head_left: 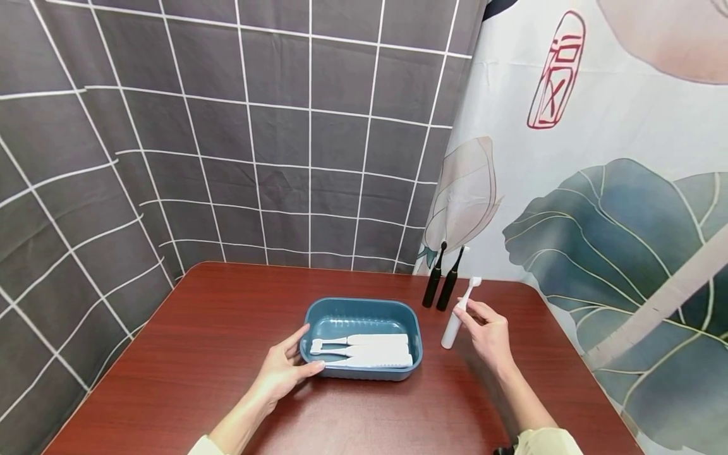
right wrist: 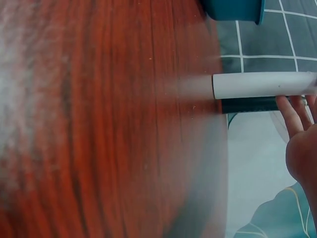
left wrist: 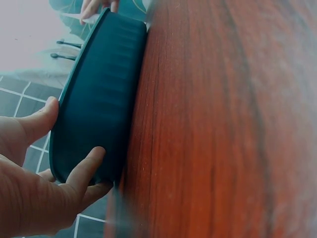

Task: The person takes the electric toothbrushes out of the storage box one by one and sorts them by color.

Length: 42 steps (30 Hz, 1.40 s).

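Note:
A blue plastic basin [head_left: 364,373] stands on the table with white electric toothbrushes [head_left: 375,351] lying in it, side by side near its front wall. My left hand [head_left: 282,369] holds the basin's left end. In the left wrist view, its thumb is on the rim and its fingers [left wrist: 86,171] lie against the outer wall. To the right of the basin, my right hand [head_left: 490,335] pinches another white electric toothbrush [head_left: 452,328] near its neck, brush head up. In the right wrist view, the lower end of this toothbrush handle [right wrist: 247,86] is at the tabletop; whether it touches is unclear.
Two black electric toothbrushes [head_left: 440,284] stand upright behind the white one, near the table's back edge. The reddish-brown table [head_left: 227,328] backs onto a grey grid-patterned curtain [head_left: 279,139] and a white leaf-printed cloth [head_left: 512,189].

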Each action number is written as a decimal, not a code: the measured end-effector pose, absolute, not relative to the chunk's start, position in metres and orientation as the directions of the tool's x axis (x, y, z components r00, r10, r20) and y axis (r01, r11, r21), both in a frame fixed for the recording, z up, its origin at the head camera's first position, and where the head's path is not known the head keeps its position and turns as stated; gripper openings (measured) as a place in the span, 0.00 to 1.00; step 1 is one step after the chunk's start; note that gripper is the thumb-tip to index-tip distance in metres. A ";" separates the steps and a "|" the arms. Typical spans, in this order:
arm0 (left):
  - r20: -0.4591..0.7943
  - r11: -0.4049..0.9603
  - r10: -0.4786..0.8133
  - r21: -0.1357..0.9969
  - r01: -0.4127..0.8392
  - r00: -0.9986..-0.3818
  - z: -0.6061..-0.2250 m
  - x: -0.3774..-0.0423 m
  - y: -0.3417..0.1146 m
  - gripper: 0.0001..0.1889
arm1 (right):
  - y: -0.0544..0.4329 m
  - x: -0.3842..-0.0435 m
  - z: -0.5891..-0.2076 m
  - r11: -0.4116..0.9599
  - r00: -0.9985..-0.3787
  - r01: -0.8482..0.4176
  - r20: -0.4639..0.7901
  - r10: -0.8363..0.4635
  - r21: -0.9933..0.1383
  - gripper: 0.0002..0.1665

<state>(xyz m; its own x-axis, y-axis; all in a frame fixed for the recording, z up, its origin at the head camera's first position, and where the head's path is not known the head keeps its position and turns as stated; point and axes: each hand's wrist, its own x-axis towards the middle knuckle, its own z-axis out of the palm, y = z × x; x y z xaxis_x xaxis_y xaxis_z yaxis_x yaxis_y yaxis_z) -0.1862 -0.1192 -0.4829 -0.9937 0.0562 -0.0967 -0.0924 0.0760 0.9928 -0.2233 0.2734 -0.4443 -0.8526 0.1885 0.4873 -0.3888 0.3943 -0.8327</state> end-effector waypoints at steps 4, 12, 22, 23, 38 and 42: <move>-0.097 0.065 0.060 0.994 -0.094 -0.993 -0.483 -0.186 -0.119 0.46 | 0.272 -0.220 -0.444 0.394 -0.859 -0.380 0.477 0.185 -0.837 0.15; -0.100 0.061 0.056 0.993 -0.097 -0.993 -0.484 -0.186 -0.118 0.46 | 0.274 -0.223 -0.452 0.410 -0.860 -0.377 0.478 0.179 -0.831 0.15; -0.106 0.071 0.057 0.992 -0.102 -0.993 -0.483 -0.185 -0.118 0.46 | 0.288 -0.235 -0.475 0.405 -0.865 -0.366 0.467 0.184 -0.838 0.16; -0.108 0.073 0.059 0.992 -0.103 -0.992 -0.483 -0.185 -0.118 0.46 | 0.288 -0.235 -0.475 0.408 -0.865 -0.368 0.468 0.180 -0.836 0.16; -0.105 0.097 0.059 0.990 -0.099 -0.993 -0.482 -0.186 -0.119 0.46 | 0.286 -0.221 -0.462 0.461 -0.822 -0.314 0.480 0.305 -0.830 0.25; -0.111 0.082 0.061 0.991 -0.106 -0.992 -0.482 -0.186 -0.120 0.46 | 0.272 -0.203 -0.445 0.465 -0.727 -0.372 0.564 0.393 -0.803 0.18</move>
<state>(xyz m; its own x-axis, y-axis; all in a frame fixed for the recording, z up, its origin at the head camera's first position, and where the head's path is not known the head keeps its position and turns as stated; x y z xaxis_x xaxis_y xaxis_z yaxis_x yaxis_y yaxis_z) -0.1856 -0.1202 -0.4819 -0.9919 0.0611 -0.1114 -0.1062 0.0822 0.9909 -0.2025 0.2724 -0.4446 -0.7266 0.3928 0.5637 -0.3718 0.4652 -0.8033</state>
